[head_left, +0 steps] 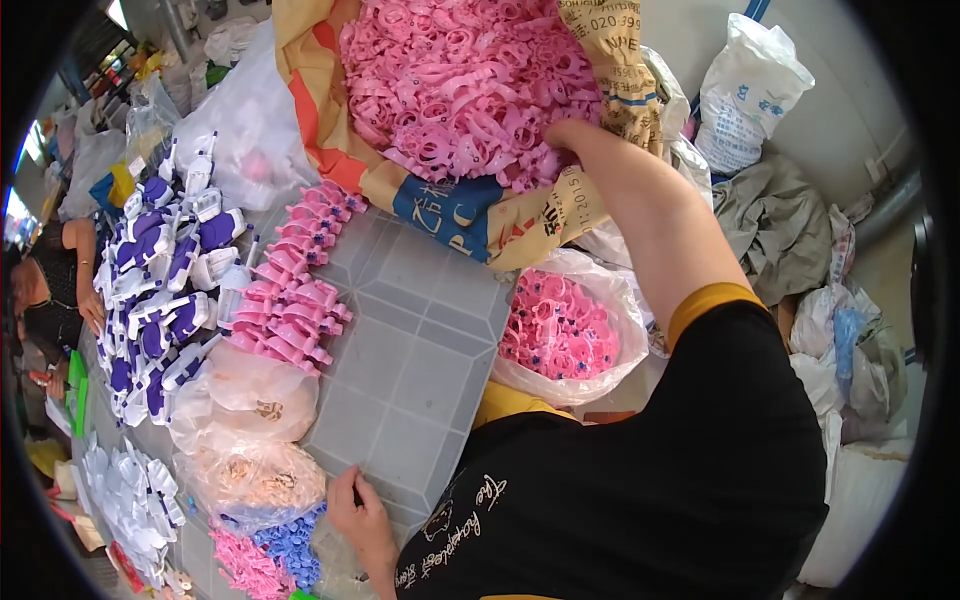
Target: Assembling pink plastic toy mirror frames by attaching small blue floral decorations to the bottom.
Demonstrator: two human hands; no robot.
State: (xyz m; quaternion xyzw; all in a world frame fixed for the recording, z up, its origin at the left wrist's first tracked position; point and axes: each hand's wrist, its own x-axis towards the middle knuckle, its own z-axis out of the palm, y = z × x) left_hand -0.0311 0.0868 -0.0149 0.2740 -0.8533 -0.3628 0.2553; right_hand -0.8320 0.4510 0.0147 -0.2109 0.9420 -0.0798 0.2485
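Note:
My right arm reaches into a large paper sack (440,205) heaped with pink plastic parts (460,80), curved pieces with round openings. Only the wrist end of my right hand (562,135) shows at the heap's right side; its fingers are buried among the parts, so their pose is hidden. Low down, my left hand (360,515) rests at the near edge of the grey plastic tabletop (390,370), its fingers loosely bent and a little apart, with nothing seen in them. Stacked rows of similar pink parts (295,285) lie on the tabletop's left side.
White-and-purple toy pieces (165,270) pile up at the left, above white parts (130,500). Clear bags (245,400) lie near small blue pieces (290,550) and pink pieces (250,565). A white bag of pink parts (560,325) stands right of the tabletop. Another person (60,280) is at far left.

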